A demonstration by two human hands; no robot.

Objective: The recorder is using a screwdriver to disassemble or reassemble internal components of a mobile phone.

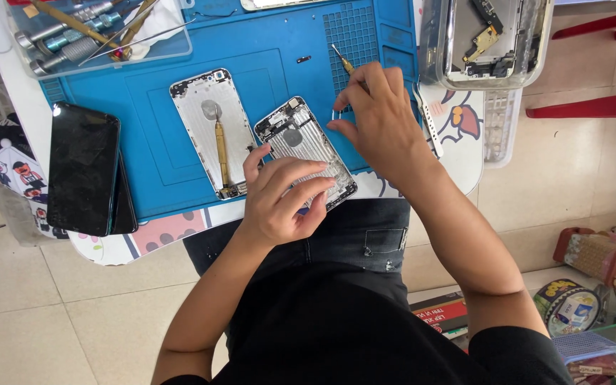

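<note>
Phone housing [301, 146], silver, opened with inner parts showing, lies tilted at the near edge of the blue work mat [265, 57], its lower end under your left hand [279, 203]. Your left hand rests on that lower end, fingers curled together and pressing down on the housing, thumb tucked at the side. Your right hand [379, 117] sits just beside the housing's upper right side, fingers pinched together on a slim tool with a yellowish handle [341, 58] that sticks up past the knuckles toward the mat's far edge; a small thin metal loop shows at the fingertips, can't tell what it is.

Second silver housing [212, 128] lies just left of the first, near the mat's middle, with a gold-handled screwdriver [221, 146] lying on it lengthwise. Dark phone [83, 167] lies face up at the mat's left edge, stacked on another dark slab, partly off the mat. Clear tray of tools [101, 32] sits at the mat's far left corner. Clear plastic box [486, 39] with phone parts inside stands past the mat's far right corner. Thin metal strip [429, 125] lies on the table just right of your right hand, off the mat's right edge. Mat sits on a small white table with cartoon prints [465, 121].
</note>
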